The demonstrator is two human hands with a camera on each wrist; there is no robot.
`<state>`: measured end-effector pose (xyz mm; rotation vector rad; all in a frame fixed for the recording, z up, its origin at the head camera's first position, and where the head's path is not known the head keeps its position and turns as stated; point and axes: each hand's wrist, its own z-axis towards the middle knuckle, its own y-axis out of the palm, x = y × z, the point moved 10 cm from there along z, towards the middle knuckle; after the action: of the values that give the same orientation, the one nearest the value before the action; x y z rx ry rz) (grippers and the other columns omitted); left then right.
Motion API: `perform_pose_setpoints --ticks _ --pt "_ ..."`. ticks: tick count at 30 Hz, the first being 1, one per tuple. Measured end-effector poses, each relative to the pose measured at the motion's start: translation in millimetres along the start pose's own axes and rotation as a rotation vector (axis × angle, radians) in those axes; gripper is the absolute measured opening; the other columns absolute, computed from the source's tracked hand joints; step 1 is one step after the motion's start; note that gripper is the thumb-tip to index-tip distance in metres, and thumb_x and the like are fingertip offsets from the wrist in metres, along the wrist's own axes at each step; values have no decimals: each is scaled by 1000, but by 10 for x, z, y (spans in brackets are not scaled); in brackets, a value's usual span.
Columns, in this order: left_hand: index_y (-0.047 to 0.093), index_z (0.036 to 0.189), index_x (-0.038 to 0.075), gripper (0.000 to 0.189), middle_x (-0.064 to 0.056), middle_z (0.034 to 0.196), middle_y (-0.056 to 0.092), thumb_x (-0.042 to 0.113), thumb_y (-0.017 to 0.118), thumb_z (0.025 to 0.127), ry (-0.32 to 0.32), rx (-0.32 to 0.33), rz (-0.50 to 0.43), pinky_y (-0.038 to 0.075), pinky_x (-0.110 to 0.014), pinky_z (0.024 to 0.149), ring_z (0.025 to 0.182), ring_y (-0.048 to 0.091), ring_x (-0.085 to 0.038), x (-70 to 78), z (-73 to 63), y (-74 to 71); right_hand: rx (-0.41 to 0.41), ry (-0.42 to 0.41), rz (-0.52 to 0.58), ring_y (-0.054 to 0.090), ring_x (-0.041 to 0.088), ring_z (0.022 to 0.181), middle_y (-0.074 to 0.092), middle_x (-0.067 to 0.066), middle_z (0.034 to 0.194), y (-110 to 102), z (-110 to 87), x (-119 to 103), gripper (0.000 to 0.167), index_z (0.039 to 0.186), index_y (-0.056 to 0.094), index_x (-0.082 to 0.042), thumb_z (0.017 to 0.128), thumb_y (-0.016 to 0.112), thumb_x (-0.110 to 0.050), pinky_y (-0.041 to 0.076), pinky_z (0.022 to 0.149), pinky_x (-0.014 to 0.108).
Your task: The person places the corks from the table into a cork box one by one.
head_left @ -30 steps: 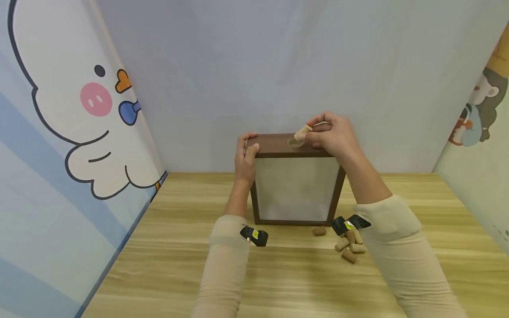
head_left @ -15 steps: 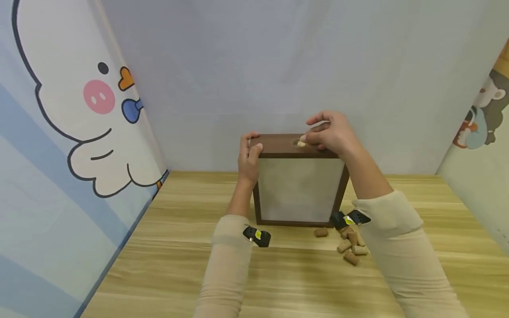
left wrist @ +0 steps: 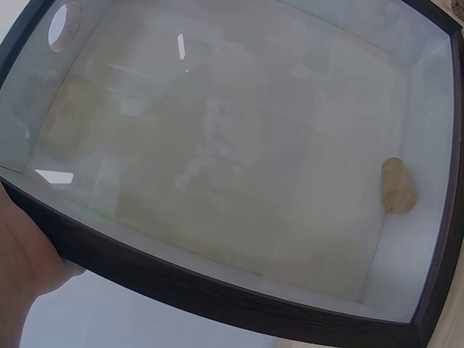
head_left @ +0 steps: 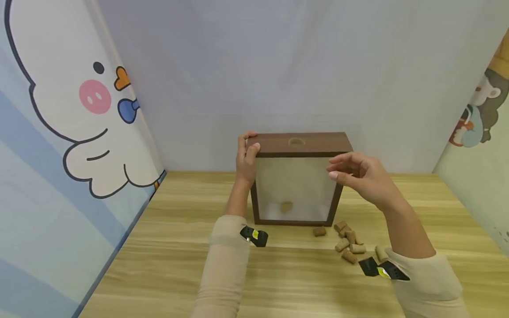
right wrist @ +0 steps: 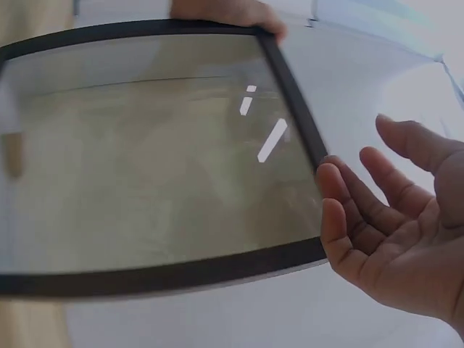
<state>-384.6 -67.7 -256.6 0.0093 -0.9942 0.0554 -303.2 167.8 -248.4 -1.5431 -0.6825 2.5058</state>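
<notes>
Left hand (head_left: 246, 161) grips box (head_left: 296, 185) by top edge | right hand (head_left: 367, 179) relaxed, holding nothing, room rightward | corks (head_left: 349, 256) below it

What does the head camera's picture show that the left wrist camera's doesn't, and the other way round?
Only the head view: the right hand, nothing in its fingers, and the big white cartoon figure on the wall.

Only the left wrist view: bright glare marks on the clear front, and the inner side of the round hole.

Both: the left hand gripping the framed box, with one cork inside.
</notes>
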Motion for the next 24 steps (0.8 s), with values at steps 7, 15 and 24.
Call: perform_pose_setpoints --ticks 7,15,24 --pt "38 119 -7 41 -19 122 37 16 37 84 21 -9 -35 27 -33 84 99 35 -21 135 -31 7 -105 27 -16 59 17 91 61 15 103 219 -284 334 28 113 58 3 88 63 -7 50 72 29" --pt "40 121 -5 42 -20 127 36 16 38 84 16 -7 -38 27 -34 84 101 35 -22 -45 16 -4 -157 64 -65 57 19 91 60 10 103 335 -563 780 29 114 59 -2 88 64 -12 49 73 31" --pt "42 120 1 47 -14 127 39 29 41 82 45 12 -57 28 -33 86 104 36 -18 -256 100 -11 -141 -17 -104 58 26 91 61 8 106 456 -694 1062 27 112 61 -3 85 65 -8 47 73 32"
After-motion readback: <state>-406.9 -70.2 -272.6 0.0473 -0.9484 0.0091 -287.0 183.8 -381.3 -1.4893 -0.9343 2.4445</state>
